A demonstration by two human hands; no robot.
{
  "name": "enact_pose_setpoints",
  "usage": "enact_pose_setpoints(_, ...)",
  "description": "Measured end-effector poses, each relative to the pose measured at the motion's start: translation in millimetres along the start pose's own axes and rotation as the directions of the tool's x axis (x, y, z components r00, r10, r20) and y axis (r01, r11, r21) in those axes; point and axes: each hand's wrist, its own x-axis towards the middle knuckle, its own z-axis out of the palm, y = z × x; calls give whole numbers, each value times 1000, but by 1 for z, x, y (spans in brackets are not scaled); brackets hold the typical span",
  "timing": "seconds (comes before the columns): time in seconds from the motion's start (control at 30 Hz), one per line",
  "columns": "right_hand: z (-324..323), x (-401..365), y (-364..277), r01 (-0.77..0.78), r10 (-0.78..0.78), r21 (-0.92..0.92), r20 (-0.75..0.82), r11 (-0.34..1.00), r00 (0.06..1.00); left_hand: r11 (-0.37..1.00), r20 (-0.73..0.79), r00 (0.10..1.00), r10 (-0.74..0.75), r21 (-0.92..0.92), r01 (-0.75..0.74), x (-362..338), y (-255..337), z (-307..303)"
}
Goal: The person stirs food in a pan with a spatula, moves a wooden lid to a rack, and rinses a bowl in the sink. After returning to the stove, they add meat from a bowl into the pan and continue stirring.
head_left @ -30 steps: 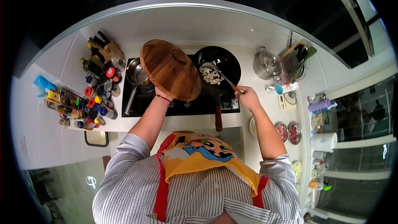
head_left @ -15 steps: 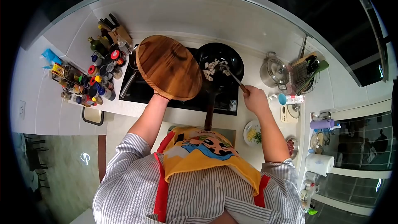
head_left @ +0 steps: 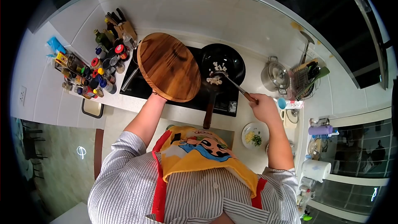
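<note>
My left hand (head_left: pixel 156 98) is at the lower rim of a round wooden board (head_left: pixel 169 67), holding it tilted over the left part of the black cooktop (head_left: pixel 188 104). The board hides most of those fingers. Closed around a wooden handle, my right hand (head_left: pixel 262 107) holds a metal-shafted spatula (head_left: pixel 237 86). Its head is inside the black wok (head_left: pixel 234 60), among small pale pieces of food (head_left: pixel 214 81); its exact shape is hard to make out. The wok's dark handle (head_left: pixel 209 114) points toward my yellow apron.
Bottles and jars (head_left: pixel 101 72) crowd the left counter, near a knife block (head_left: pixel 125 28). A lidded steel pot (head_left: pixel 274 76) stands right of the wok. Below it lie a plate of chopped yellow and green bits (head_left: pixel 253 136) and a blue cup (head_left: pixel 281 103).
My right hand has shifted slightly right and down. The spatula head has moved left and down in the wok, gathering the food pieces nearer its front. The board stays nearly in place.
</note>
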Motion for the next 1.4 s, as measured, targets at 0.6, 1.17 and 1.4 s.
enact_pose_setpoints(0.6,106,67,64,-111,132,340,-39,934,990,998,-13,998,54,22,-54,-31,10,-6)
enact_pose_setpoints(1.17,93,66,50,-21,57,171,-210,985,976,990,-25,990,136,34,-135,-68,17,-8)
enact_pose_setpoints(1.4,50,35,40,-59,59,132,1,989,998,987,-39,987,158,40,-156,-70,15,-12)
